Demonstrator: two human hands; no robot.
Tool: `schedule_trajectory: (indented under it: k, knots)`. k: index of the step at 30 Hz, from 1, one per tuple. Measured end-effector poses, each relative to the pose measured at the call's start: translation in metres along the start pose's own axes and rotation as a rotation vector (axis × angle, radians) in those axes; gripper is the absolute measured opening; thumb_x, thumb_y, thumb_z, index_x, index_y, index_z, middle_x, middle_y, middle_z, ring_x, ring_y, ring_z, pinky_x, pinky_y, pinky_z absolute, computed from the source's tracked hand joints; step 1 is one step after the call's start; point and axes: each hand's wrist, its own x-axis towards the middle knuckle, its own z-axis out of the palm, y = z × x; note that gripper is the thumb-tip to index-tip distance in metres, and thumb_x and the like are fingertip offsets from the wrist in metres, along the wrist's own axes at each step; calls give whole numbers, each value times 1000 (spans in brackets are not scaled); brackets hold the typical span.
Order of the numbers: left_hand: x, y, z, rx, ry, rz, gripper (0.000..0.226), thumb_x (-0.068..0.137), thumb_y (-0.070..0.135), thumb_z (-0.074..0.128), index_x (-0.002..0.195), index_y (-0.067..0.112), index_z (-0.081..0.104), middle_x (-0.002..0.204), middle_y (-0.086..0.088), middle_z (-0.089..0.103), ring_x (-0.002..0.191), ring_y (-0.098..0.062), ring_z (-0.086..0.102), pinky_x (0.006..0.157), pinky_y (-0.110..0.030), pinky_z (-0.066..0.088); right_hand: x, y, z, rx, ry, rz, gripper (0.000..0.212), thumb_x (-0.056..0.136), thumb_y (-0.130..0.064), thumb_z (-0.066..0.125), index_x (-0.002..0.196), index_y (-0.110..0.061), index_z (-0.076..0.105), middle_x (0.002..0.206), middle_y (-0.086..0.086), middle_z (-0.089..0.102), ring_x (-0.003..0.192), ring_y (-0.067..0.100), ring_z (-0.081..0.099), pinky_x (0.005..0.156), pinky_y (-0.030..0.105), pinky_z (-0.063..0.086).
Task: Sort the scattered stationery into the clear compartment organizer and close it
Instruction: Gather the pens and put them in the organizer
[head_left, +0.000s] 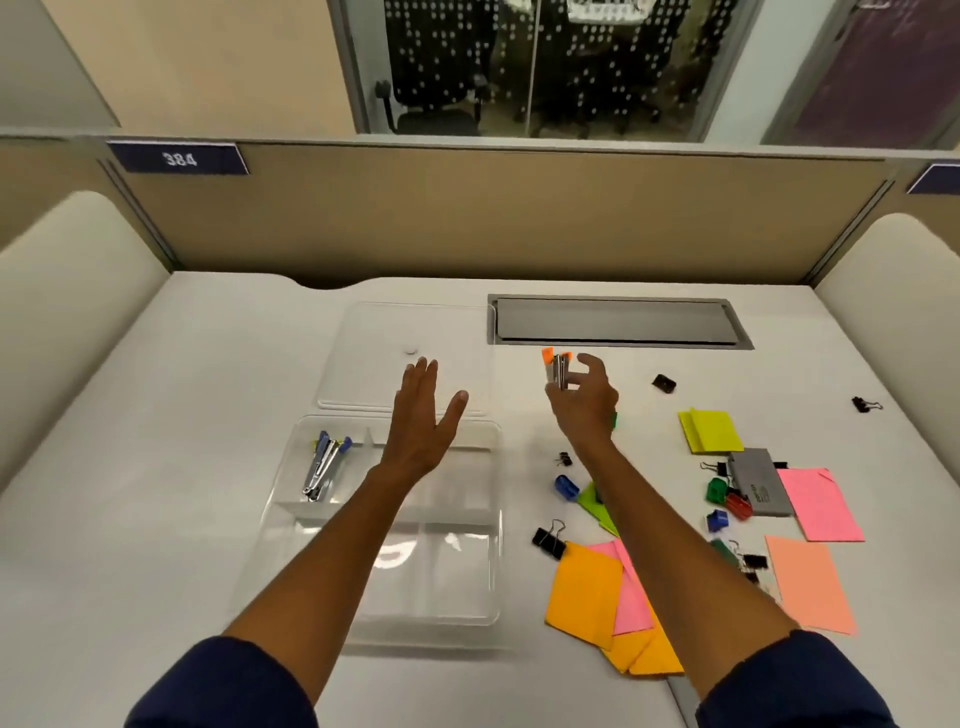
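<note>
Orange-handled staple remover (557, 368) is in your right hand (584, 400) — pinched at its lower end by curled fingertips, orange tips poking up above them, well clear of the desk (208, 374). It sits right of the clear organizer (488, 519), near the far edge of the open lid (363, 353), which lies flat behind the tray. Your left hand (421, 415) is spread flat with straight fingers, holding nothing, hovering over the tray's far edge. Back-left compartment already has the blue-handled staple removers (324, 465); the other compartments look bare, though your left arm hides part of them. Right of the tray, on the desk: sticky notes — yellow (711, 431), pink (821, 504), orange (584, 587) — plus a black binder clip (548, 540), a blue sharpener (566, 486) and a grey staple box (759, 480).
</note>
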Motion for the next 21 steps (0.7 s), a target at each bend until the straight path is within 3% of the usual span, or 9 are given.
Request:
schedule_trajectory:
  k: [3, 6, 10, 14, 17, 21]
  knots:
    - [-6, -26, -33, 8, 33, -11, 69, 97, 49, 40, 153, 19, 14, 163, 1, 7, 150, -14, 0, 123, -41, 7, -38, -33, 42, 70, -119, 3, 58, 78, -17, 76, 129, -19, 47, 107, 3, 70, 73, 14, 65, 65, 28, 54]
    - [-10, -55, -66, 38, 67, -58, 69, 96, 52, 39, 153, 24, 12, 163, 4, 6, 150, -14, 1, 121, -40, 8, -77, -61, 85, 84, -271, 12, 62, 75, -20, 79, 128, -22, 45, 104, 3, 67, 82, 16, 65, 61, 22, 51]
    - [-17, -98, -111, -10, 80, -86, 72, 94, 57, 35, 153, 23, 11, 163, 3, 6, 150, -14, 0, 120, -38, 7, -124, -82, 141, 61, -396, 42, 63, 71, -15, 81, 122, -20, 44, 96, 7, 66, 83, 23, 68, 74, 39, 60]
    - [-28, -136, -143, -16, 53, -137, 74, 94, 60, 31, 153, 21, 11, 163, 2, 6, 150, -13, -2, 121, -37, 4, -159, -84, 181, -87, -452, 18, 56, 74, -23, 77, 117, -18, 43, 95, 11, 69, 75, 25, 70, 66, 35, 59]
    - [-37, -157, -155, -30, 26, -165, 75, 93, 61, 30, 153, 20, 12, 163, 3, 8, 150, -12, -2, 121, -38, 5, -177, -84, 202, -216, -467, -38, 56, 73, -22, 76, 116, -14, 41, 101, 14, 67, 89, 32, 67, 77, 42, 57]
    - [-41, -172, -161, -60, -11, -182, 71, 96, 56, 32, 153, 20, 12, 163, 2, 8, 150, -13, -1, 123, -40, 5, -190, -82, 221, -354, -441, -71, 63, 70, -19, 79, 117, -12, 39, 108, 13, 62, 96, 30, 62, 70, 28, 45]
